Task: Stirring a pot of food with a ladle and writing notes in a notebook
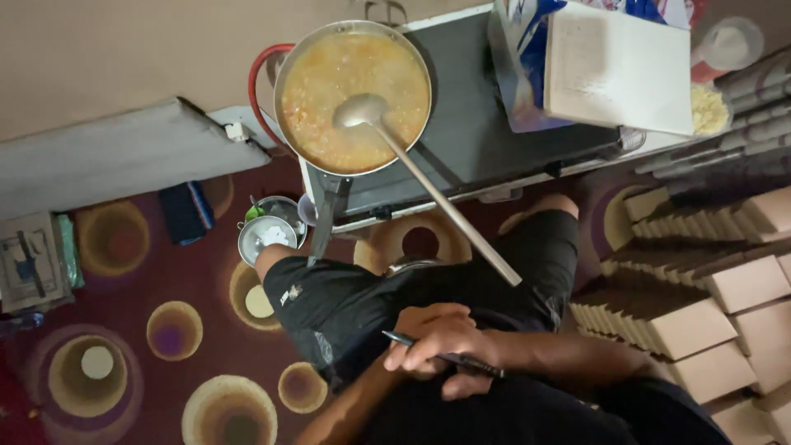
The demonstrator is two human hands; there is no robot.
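two hands clasped at the lap: right hand [441, 334] pinches a dark pen [445, 357], fingers curled shut; left hand [461, 381] tucked under it, empty it seems. ladle [428, 185] rests unheld in soup pot [353, 95], well ahead of the grip, handle leaning back toward it.

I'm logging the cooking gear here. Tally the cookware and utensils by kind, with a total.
Large pan of orange stew: 1
Long metal ladle: 1
Small metal bowls on the floor: 2
Black pen under the hands: 1
Total: 5
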